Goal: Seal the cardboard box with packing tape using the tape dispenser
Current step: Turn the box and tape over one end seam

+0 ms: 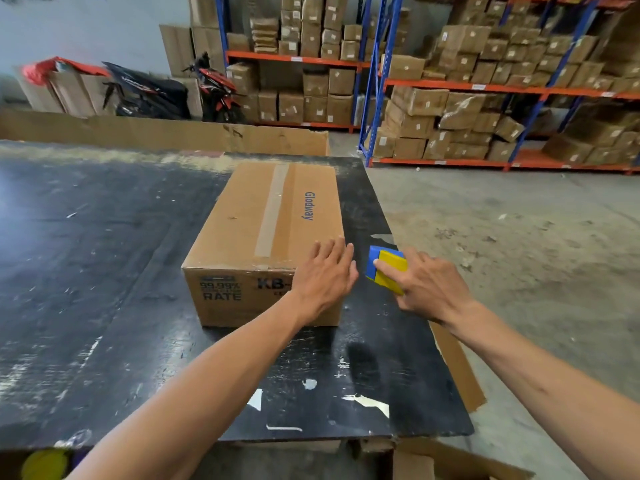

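A closed cardboard box printed "Glodway" stands on the black table, near its right edge. A strip of clear tape runs along the seam on its top. My left hand lies flat, fingers spread, on the box's near right corner. My right hand is just right of the box, gripping a blue and yellow tape dispenser held beside the box's right side. The hand hides the dispenser's far side.
Blue and orange shelving full of cartons fills the back and right. A flattened cardboard sheet stands behind the table. A motorbike is parked at the back. Concrete floor lies right of the table.
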The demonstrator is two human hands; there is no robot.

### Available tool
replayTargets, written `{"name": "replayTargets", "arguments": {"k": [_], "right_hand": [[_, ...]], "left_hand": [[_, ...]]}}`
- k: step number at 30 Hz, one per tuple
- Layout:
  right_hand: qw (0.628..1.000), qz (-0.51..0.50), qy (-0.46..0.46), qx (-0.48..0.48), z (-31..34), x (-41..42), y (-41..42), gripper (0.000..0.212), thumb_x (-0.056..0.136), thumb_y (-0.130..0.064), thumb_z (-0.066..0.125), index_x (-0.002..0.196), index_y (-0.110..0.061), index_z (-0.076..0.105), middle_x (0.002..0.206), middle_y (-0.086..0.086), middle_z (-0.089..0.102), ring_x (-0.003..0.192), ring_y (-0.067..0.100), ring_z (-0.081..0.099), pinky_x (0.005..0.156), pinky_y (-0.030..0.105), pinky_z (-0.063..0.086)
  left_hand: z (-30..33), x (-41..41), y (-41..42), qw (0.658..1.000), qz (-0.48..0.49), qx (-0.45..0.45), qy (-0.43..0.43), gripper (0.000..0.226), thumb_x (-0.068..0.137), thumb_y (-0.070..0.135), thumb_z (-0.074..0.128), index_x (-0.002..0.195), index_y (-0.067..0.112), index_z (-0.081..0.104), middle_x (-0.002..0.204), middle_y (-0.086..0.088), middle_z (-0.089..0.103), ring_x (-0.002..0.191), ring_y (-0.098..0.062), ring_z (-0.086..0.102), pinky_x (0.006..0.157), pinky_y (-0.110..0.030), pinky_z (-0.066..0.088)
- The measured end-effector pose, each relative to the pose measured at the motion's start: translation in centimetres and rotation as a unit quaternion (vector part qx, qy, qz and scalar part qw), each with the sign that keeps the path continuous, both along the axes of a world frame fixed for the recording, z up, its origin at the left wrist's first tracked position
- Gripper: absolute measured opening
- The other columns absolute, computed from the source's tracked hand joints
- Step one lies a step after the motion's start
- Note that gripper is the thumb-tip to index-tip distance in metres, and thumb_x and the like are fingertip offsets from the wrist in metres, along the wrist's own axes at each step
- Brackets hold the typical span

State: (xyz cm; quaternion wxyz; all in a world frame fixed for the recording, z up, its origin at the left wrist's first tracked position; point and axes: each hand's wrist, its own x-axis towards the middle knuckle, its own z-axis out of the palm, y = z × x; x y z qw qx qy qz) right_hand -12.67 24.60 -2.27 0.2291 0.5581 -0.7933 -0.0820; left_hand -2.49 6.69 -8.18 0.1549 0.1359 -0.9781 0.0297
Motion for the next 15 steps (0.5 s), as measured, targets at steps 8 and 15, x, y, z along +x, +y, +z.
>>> {"name": "replayTargets", "arguments": {"k": [8, 15], "right_hand": [[0.998, -0.050, -0.041, -0.017, 0.3, -0.3, 0.9, 0.058, 0.052, -0.030, 0.090, 0.107, -0.026, 0.076, 0.072, 0.017, 0.057, 0.045, 0.033, 0.059, 0.039, 0.028, 0.041], [0.989, -0.106, -0.059, -0.090, 2.6, -0.1, 1.6, 0.055, 0.064, -0.035, 0.080, 0.118, -0.036, 0.070, 0.080, 0.013, 0.058, 0.057, 0.034, 0.063, 0.049, 0.028, 0.034]], "left_hand": [[0.9, -1.6, 0.7, 0.980, 0.176, 0.085, -0.024, 0.081, 0.100, 0.056, 0.015, 0.155, -0.003, 0.019, 0.160, -0.034, 0.013, 0.147, -0.053, 0.013, 0.117, -0.065, 0.004], [1.3, -0.9, 0.3, 0.982, 0.114, 0.076, -0.130, 0.076, 0.084, 0.039, 0.020, 0.129, -0.013, 0.054, 0.136, -0.040, 0.050, 0.126, -0.053, 0.049, 0.108, -0.060, 0.035]]}}
